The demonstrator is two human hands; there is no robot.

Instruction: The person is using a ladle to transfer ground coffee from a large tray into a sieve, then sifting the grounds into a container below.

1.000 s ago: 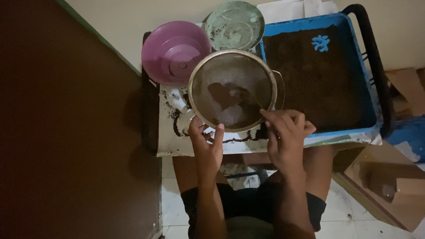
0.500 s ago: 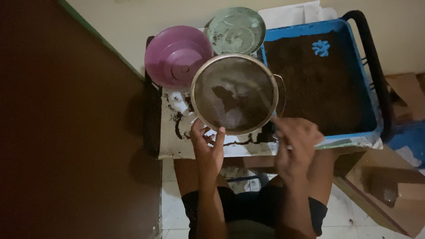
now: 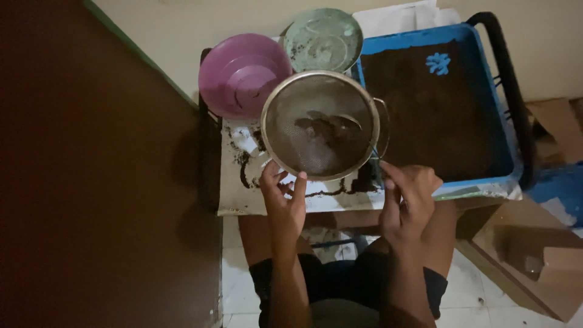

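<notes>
The blue tray [image 3: 493, 109] is the biggest thing before me, filled with dark soil-like stuff, a small blue piece lying near its far edge. Left of it, the white table [image 3: 234, 194] is smeared with dark spills. On it sit a pink bowl [image 3: 243, 76] and, just beside that, a grey-green bowl [image 3: 323, 37].

I hold the round metal sieve [image 3: 320, 124] over the table, between the pink bowl and the tray, a dark clump resting on its mesh. My left hand [image 3: 284, 203] grips the near rim, fingers closed on it. My right hand [image 3: 410, 197] sits by the sieve's right side handle, fingers curled; I cannot tell whether they touch it.

I judge this the sifting step. The next move calls for keeping the sieve level and steady, so the clump stays inside.
</notes>
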